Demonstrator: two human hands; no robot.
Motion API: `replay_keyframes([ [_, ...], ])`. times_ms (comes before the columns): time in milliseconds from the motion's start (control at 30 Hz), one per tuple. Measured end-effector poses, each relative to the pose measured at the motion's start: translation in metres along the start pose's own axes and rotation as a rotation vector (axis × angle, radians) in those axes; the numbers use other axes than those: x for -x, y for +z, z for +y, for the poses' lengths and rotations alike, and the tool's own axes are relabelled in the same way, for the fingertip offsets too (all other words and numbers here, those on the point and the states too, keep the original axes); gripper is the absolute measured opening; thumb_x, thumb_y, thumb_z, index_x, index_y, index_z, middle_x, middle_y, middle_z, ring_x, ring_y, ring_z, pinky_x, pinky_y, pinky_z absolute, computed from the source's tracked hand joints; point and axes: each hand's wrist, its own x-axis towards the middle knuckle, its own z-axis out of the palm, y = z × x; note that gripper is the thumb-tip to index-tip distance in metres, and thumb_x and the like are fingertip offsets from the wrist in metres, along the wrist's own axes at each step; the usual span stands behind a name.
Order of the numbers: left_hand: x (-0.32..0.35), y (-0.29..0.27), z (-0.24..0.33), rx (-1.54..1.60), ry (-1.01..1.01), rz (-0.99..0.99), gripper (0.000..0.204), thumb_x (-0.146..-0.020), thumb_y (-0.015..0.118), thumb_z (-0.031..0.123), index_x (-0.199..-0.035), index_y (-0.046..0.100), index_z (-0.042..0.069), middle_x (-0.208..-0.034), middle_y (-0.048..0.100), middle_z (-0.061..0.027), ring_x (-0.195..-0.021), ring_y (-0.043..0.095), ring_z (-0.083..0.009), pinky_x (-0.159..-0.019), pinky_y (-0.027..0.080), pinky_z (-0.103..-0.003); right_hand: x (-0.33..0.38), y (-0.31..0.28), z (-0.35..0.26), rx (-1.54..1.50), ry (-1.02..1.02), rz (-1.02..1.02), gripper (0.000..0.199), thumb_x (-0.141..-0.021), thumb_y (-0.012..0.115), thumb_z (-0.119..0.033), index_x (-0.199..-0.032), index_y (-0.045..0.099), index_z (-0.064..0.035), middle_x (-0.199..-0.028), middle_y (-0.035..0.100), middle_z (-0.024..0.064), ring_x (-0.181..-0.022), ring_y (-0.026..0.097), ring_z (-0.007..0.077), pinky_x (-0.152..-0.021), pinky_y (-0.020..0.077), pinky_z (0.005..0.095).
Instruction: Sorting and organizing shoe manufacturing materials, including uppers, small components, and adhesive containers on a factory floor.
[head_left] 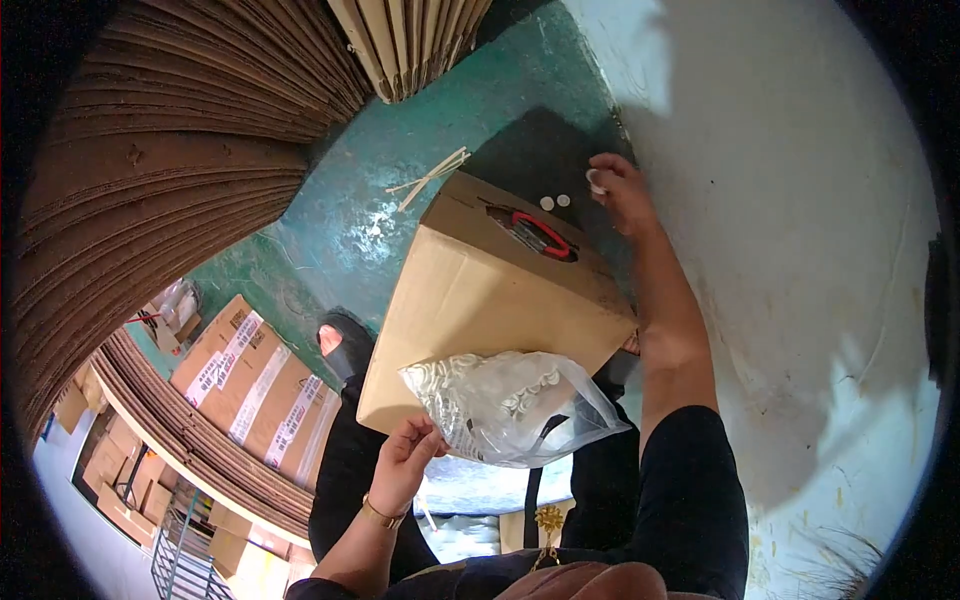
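A brown cardboard box [490,285] stands in front of me between my legs. On its near part lies a clear plastic bag [545,425] with white ring-like pieces [440,375] at its upper left. My left hand [405,460] is closed at the bag's left edge, thumb and fingertips pinched on the plastic. Stretched out past the box's far right side, my right hand [627,195] is closed round a small white round piece [596,182]. A red-and-black tool that looks like pliers [540,236] rests on the box's far side. Two white discs [547,203] lie just beyond.
Thin pale sticks [430,180] lie crossed on the green floor [350,215]. Tall stacks of flattened cardboard [180,150] fill the left. A taped carton [255,385] sits at lower left. A pale wall [780,250] rises along the right side.
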Motion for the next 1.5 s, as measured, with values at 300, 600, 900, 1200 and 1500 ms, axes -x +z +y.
replay_keyframes([
  [300, 0.000, 0.000, 0.005, -0.011, -0.032, 0.005, 0.012, -0.088, 0.049, 0.010, -0.098, 0.048, 0.003, -0.081, 0.055, -0.0024, -0.076, 0.053, -0.0102, -0.070, 0.042, -0.023, 0.024, 0.003, 0.014, 0.352, -0.027, -0.116, 0.012, -0.076, 0.063, -0.017, -0.082, 0.059, -0.0078, -0.077, 0.058, 0.0046, -0.070, 0.055, 0.0174, -0.061, 0.0445, 0.0312],
  [600, 0.002, 0.001, 0.000, 0.008, -0.026, 0.018, 0.013, -0.088, 0.049, 0.009, -0.099, 0.048, 0.002, -0.082, 0.055, -0.0032, -0.076, 0.053, -0.0109, -0.071, 0.042, -0.023, 0.008, 0.018, 0.024, 0.840, -0.343, -0.258, 0.013, -0.071, 0.067, -0.016, -0.077, 0.059, -0.0091, -0.070, 0.060, 0.0081, -0.063, 0.059, 0.0218, -0.058, 0.0462, 0.0323],
  [900, 0.007, 0.002, 0.008, 0.023, -0.024, 0.007, 0.013, -0.088, 0.049, 0.011, -0.098, 0.048, 0.002, -0.083, 0.056, -0.0034, -0.077, 0.053, -0.0106, -0.071, 0.042, -0.023, 0.000, 0.043, 0.009, 1.362, -0.410, -0.464, 0.015, -0.077, 0.054, -0.014, -0.091, 0.054, -0.0088, -0.081, 0.060, 0.0173, -0.077, 0.059, 0.0349, -0.067, 0.0458, 0.0461],
  [1200, 0.022, 0.005, -0.001, -0.022, 0.354, 0.081, 0.025, -0.086, 0.048, 0.002, -0.110, 0.043, 0.000, -0.092, 0.054, -0.0050, -0.082, 0.053, -0.0101, -0.076, 0.043, -0.023, 0.162, 0.027, -0.103, 0.152, -0.125, 0.001, 0.012, -0.070, 0.068, -0.010, -0.076, 0.056, -0.0084, -0.063, 0.050, -0.0067, -0.058, 0.044, 0.0027, -0.054, 0.0365, 0.0199],
  [1500, 0.079, 0.026, 0.001, 0.062, 0.400, -0.122, 0.026, -0.085, 0.046, -0.001, -0.111, 0.045, 0.002, -0.092, 0.053, -0.0048, -0.085, 0.053, -0.0111, -0.078, 0.044, -0.025, 0.274, 0.104, -0.174, 1.022, -0.515, -0.711, 0.013, -0.065, 0.065, -0.007, -0.075, 0.058, -0.0048, -0.064, 0.056, 0.0097, -0.055, 0.056, 0.0219, -0.053, 0.0440, 0.0327],
])
